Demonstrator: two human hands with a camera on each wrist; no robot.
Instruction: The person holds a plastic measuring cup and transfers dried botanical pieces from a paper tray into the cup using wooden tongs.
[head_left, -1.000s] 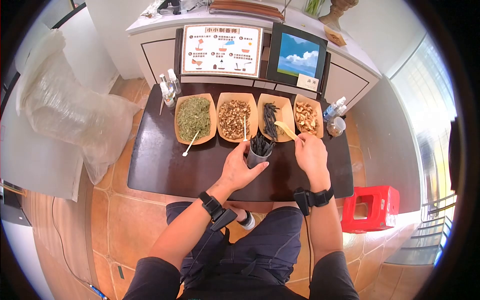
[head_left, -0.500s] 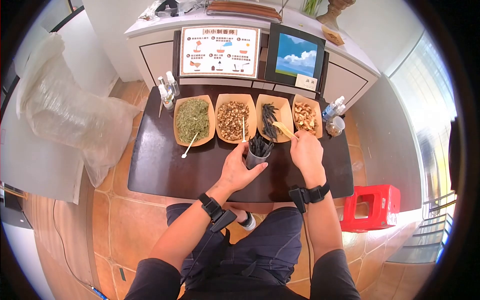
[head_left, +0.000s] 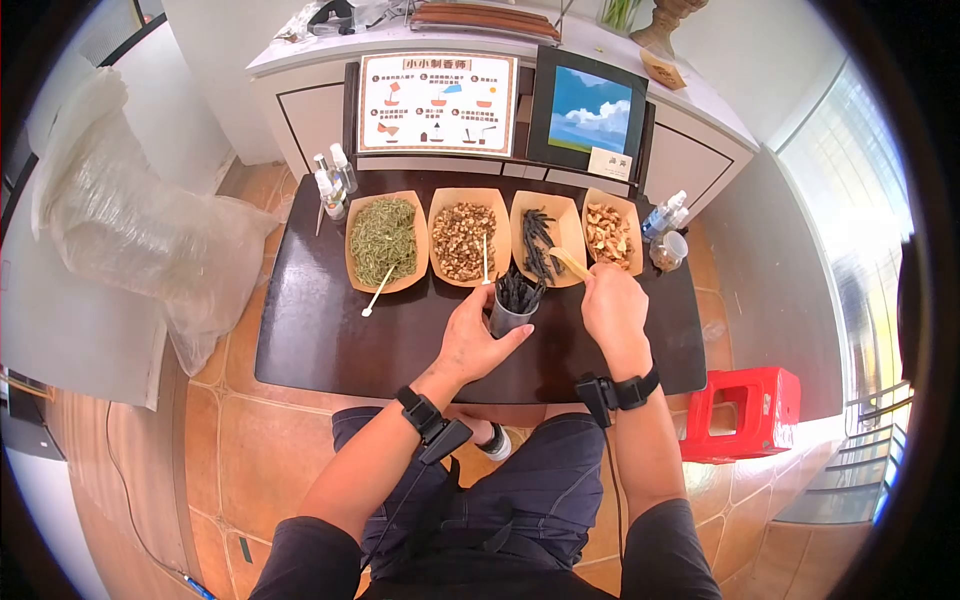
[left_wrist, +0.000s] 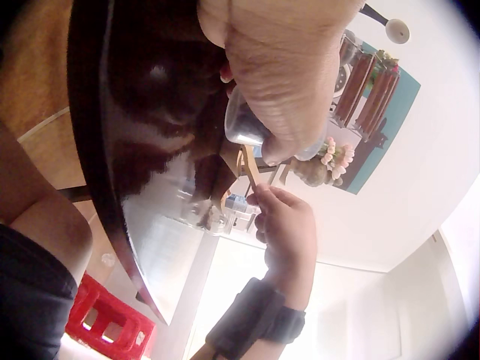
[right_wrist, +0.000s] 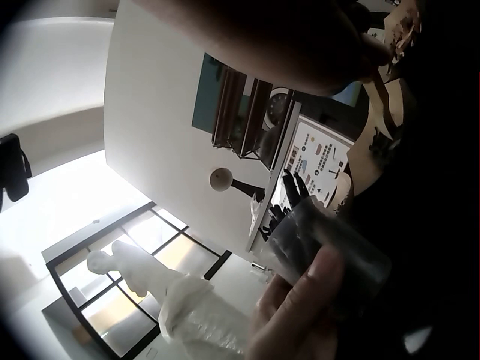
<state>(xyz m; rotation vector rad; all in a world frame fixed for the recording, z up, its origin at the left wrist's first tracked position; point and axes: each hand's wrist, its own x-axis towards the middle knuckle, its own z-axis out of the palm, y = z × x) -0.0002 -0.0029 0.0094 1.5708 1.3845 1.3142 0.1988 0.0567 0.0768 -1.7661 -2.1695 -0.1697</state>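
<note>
My left hand (head_left: 476,335) grips a clear cup (head_left: 508,320) on the dark table, thumb on the near side. Thin black sticks (head_left: 518,292) stand packed in it and poke above the rim. In the right wrist view the cup (right_wrist: 322,244) shows the left thumb across its wall. My right hand (head_left: 614,308) pinches pale wooden tongs (head_left: 572,264). Their tips reach into a brown paper tray (head_left: 566,222), right beside the loose black sticks (head_left: 537,242) lying there. In the left wrist view the tongs (left_wrist: 250,166) extend from the right hand toward the cup.
Paper trays of green dried herb (head_left: 384,240), brown chopped bits (head_left: 466,240) and orange-brown pieces (head_left: 608,234) flank the stick tray. White scoops rest in two of them. Spray bottles (head_left: 332,190) stand left, more bottles and a jar (head_left: 668,250) right. A red stool (head_left: 775,415) stands right.
My right hand has shifted slightly left, and the tong tips have dipped a little toward the near part of the black sticks. The left hand keeps its hold on the cup.
</note>
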